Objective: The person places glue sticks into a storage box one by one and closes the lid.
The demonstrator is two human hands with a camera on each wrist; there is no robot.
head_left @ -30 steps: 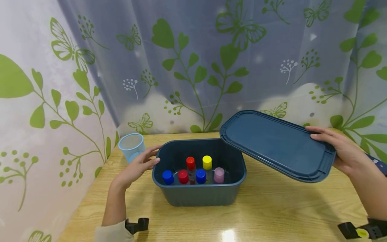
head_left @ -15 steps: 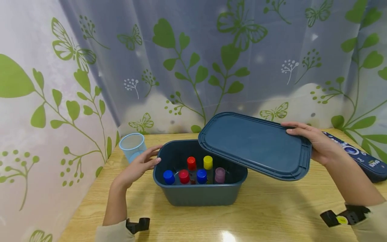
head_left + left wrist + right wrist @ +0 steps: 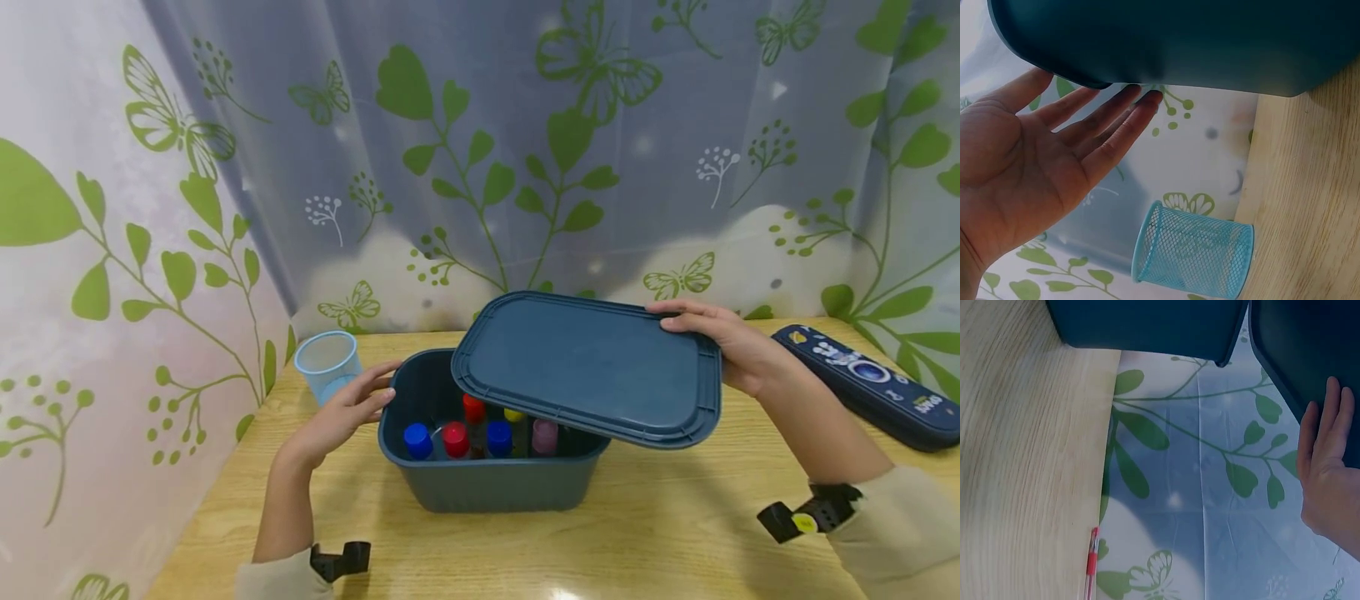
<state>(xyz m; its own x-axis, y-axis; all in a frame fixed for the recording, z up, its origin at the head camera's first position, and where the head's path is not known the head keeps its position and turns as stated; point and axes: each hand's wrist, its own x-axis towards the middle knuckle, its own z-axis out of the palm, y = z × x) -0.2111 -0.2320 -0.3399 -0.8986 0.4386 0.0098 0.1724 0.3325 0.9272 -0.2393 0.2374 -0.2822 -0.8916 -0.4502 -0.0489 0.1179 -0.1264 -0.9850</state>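
Observation:
A dark blue-green plastic box stands uncovered on the wooden table. Inside it are several small bottles with coloured caps, among them a blue cap, a red cap and a pink cap. My left hand touches the box's left end near the rim, its fingers mostly straight in the left wrist view. By its right end, my right hand holds the matching lid, thumb underneath out of sight. Tilted, the lid overlaps the box's right and back parts in the head view and partly hides the yellow cap.
Behind my left hand stands a light blue mesh pen cup. A dark blue pencil case with a space print lies at the right. Near the table's back edge is a red pen. A leaf-patterned curtain hangs behind.
My right hand has carried the lid leftward and slightly lower, so it covers more of the box in view. The pencil case has come into sight. My left hand stays at the box.

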